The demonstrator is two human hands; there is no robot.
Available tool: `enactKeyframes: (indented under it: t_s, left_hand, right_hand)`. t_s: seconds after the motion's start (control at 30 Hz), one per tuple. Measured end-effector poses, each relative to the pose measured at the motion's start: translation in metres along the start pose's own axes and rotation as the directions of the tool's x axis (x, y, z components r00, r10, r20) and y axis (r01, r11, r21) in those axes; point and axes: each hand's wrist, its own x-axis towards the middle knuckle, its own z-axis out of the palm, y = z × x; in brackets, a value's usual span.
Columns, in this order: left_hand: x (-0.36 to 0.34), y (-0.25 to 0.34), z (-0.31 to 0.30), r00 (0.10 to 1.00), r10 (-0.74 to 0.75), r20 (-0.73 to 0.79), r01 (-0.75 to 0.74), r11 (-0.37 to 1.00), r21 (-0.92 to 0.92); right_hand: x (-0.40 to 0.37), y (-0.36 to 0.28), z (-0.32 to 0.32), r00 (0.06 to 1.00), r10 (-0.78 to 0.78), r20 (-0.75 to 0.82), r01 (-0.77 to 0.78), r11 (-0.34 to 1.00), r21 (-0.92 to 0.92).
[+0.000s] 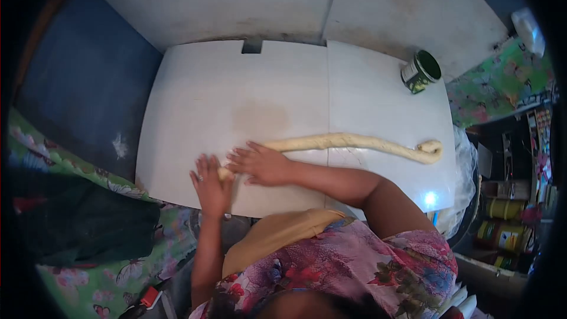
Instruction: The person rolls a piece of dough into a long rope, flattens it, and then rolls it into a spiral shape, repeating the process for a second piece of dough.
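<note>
A long pale rope of dough lies across the white table, its right end curled into a small loop. My right hand rests flat over the rope's left part, fingers spread and pointing left. Beside it, my left hand touches the left end of the dough, with its fingers stretched forward and apart. A bit of dough shows between the two hands; the part beneath my right palm is hidden.
A green tub lies tilted at the table's back right. Clear plastic hangs by the right edge. Pale panels stand behind the table. Flowered green cloth is at the right, and dark cloth at the lower left.
</note>
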Motion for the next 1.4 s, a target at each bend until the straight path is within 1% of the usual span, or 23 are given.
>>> enactKeyframes:
  t_s: [0.07,0.13,0.23,0.33,0.4,0.47,0.57,0.6,0.63,0.67,0.7,0.77,0.87,0.9,0.97,1.03,1.1,1.2,1.23,1.27,1.33,1.37,1.4]
  left_hand:
    - [0.048,-0.01,0.01,0.994,-0.099,-0.048,0.104,0.99,0.1]
    - [0.098,-0.024,0.02,0.959,-0.217,-0.183,0.217,0.976,-0.019]
    - [0.132,-0.034,0.03,0.983,-0.127,-0.129,0.113,0.987,-0.111]
    - [0.08,0.014,0.021,0.97,0.238,0.039,-0.241,0.965,0.103]
    - [0.03,0.041,0.014,0.959,0.263,0.105,-0.265,0.964,0.008]
    - [-0.011,0.061,0.004,0.919,0.344,0.194,-0.355,0.935,0.022]
    - [-0.025,0.068,0.006,0.869,0.391,0.303,-0.413,0.911,0.008]
    - [-0.01,0.07,0.009,0.895,0.38,0.233,-0.396,0.918,0.022]
    - [0.012,0.072,0.015,0.915,0.373,0.156,-0.383,0.923,0.036]
    - [0.04,0.074,0.025,0.94,0.337,0.047,-0.34,0.935,0.097]
    - [0.073,0.083,0.025,0.971,0.237,0.037,-0.24,0.957,0.164]
    - [0.126,0.093,0.045,0.994,0.055,-0.098,-0.034,0.979,0.202]
    - [0.143,0.107,0.063,0.985,0.157,-0.072,-0.14,0.97,0.201]
    - [0.132,0.114,0.061,0.979,0.202,0.011,-0.202,0.979,0.014]
    - [0.096,0.133,0.056,0.954,0.298,-0.029,-0.295,0.952,0.086]
    - [0.055,0.145,0.062,0.898,0.416,-0.144,-0.405,0.909,0.097]
    - [0.014,0.158,0.05,0.898,0.433,-0.08,-0.431,0.901,0.043]
    - [-0.016,0.166,0.026,0.917,0.385,0.102,-0.363,0.913,-0.186]
    - [-0.019,0.168,0.017,0.91,0.369,0.186,-0.312,0.909,-0.278]
    - [-0.017,0.174,0.01,0.934,0.325,0.15,-0.274,0.919,-0.285]
    - [0.001,0.193,0.001,0.968,0.241,0.076,-0.205,0.925,-0.319]
    - [0.012,0.203,0.007,0.965,0.26,-0.04,-0.259,0.914,-0.312]
    - [0.023,0.208,0.025,0.962,0.27,-0.051,-0.274,0.943,-0.188]
  right_hand:
    - [0.028,0.023,-0.021,0.991,0.102,0.092,-0.093,0.991,-0.093]
    - [0.055,0.049,-0.03,0.927,0.362,-0.1,-0.364,0.932,-0.002]
    - [0.071,0.077,-0.027,0.738,0.586,-0.334,-0.62,0.784,0.005]
    - [0.033,0.046,-0.028,0.911,0.405,-0.081,-0.411,0.909,-0.07]
    - [-0.002,0.009,-0.036,0.919,0.368,0.142,-0.365,0.93,-0.049]
    - [-0.051,-0.015,-0.017,0.974,0.226,0.017,-0.223,0.969,-0.108]
    - [-0.092,0.005,-0.011,0.999,0.048,0.022,-0.05,0.995,0.091]
    - [-0.092,0.02,-0.015,0.992,0.07,0.105,-0.075,0.996,0.047]
    - [-0.086,0.036,-0.021,0.995,0.099,0.015,-0.1,0.992,0.075]
    - [-0.078,0.049,-0.034,0.982,0.169,-0.08,-0.174,0.983,-0.06]
    - [-0.065,0.062,-0.047,0.939,0.331,-0.092,-0.343,0.92,-0.191]
    - [-0.047,0.096,-0.051,0.754,0.477,-0.451,-0.572,0.815,-0.094]
    - [-0.032,0.116,-0.042,0.494,0.69,-0.529,-0.796,0.603,0.044]
    - [-0.039,0.111,-0.044,0.616,0.632,-0.47,-0.722,0.691,-0.017]
    - [-0.065,0.081,-0.035,0.814,0.481,-0.326,-0.536,0.838,-0.101]
    - [-0.097,0.044,-0.026,0.852,0.412,-0.322,-0.46,0.884,-0.086]
    - [-0.132,0.022,-0.021,0.883,0.368,-0.292,-0.397,0.917,-0.044]
    - [-0.169,0.013,-0.079,0.945,0.321,0.062,-0.321,0.874,0.364]
    - [-0.18,0.025,-0.082,0.889,0.451,-0.085,-0.346,0.781,0.519]
    - [-0.191,0.041,-0.087,0.783,0.589,-0.198,-0.334,0.668,0.665]
    - [-0.208,0.097,-0.092,0.63,0.605,-0.487,-0.551,0.79,0.268]
    - [-0.21,0.123,-0.085,0.518,0.728,-0.45,-0.722,0.654,0.227]
    - [-0.215,0.145,-0.078,0.377,0.826,-0.42,-0.858,0.482,0.177]
